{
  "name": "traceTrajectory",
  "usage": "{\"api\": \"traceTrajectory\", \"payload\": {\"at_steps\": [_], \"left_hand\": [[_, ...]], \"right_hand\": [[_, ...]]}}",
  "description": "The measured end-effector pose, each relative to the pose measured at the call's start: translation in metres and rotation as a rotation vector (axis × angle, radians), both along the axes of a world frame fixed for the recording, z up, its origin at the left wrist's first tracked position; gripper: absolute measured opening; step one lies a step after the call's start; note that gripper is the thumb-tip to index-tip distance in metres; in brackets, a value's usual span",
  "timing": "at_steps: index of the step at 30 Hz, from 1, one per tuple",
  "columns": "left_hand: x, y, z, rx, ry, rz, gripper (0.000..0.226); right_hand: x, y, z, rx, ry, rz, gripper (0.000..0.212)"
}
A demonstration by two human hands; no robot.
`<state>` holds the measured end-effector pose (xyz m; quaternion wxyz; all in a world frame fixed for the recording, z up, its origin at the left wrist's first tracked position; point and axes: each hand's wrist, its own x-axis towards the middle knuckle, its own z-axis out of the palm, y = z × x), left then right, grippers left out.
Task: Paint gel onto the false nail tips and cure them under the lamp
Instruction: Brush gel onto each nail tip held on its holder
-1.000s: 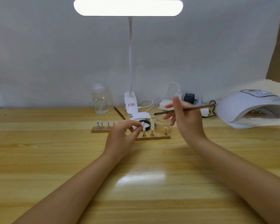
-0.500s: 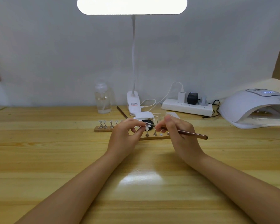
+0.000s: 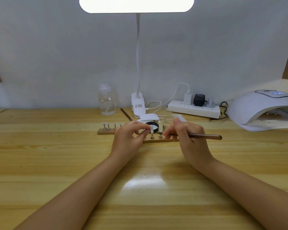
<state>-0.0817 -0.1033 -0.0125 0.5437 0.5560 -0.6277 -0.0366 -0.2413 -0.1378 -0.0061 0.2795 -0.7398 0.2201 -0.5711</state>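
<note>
- The worktop [image 3: 40, 163] is pale wood in long planks, glossy, with a bright patch of reflected light between the forearms; behind it hangs a plain grey-white backdrop.
- A white desk lamp [image 3: 136, 4] glows overhead on a bendy neck, its clip base at the back edge; the base carries a small label with red print too small to read.
- A clear bottle [image 3: 106, 101] stands left of the clip base; a white power strip [image 3: 194, 109] with three plugs lies to its right.
- The white curing lamp [image 3: 263, 110] sits at far right, its top display lit but unreadable.
- A wooden strip [image 3: 105, 131] holds small metal stands with false nail tips [image 3: 109, 125].
- The left hand [image 3: 128, 138] pinches one stand bearing a white nail tip [image 3: 151, 130] between thumb and fingers.
- The right hand [image 3: 188, 140] grips a brown brush [image 3: 206, 136], its tip end hidden behind the fingers.
- A black-rimmed gel pot [image 3: 154, 126] sits just behind the hands.
</note>
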Motion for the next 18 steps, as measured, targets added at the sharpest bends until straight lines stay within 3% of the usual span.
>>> {"api": "traceTrajectory", "payload": {"at_steps": [2,5,9,13,18], "left_hand": [[0.0000,-0.0008,-0.0004,-0.007,0.003,0.002,0.012],[0.0005,-0.0016,-0.0015,-0.014,-0.005,0.004,0.012],[-0.0003,-0.0011,-0.0008,0.000,0.004,0.013,0.012],[-0.0009,-0.0014,-0.0004,0.013,0.015,0.014,0.012],[-0.0013,0.0007,0.0016,0.026,0.014,0.021,0.012]], "right_hand": [[0.0004,-0.0007,0.0023,-0.073,0.042,-0.058,0.040],[0.0016,-0.0002,0.0012,-0.021,0.119,-0.046,0.036],[0.0008,0.0021,0.0009,0.018,0.022,0.000,0.040],[0.0016,0.0003,0.0045,-0.056,0.112,-0.100,0.036],[-0.0021,0.0051,-0.0003,0.063,0.047,0.054,0.048]]}}
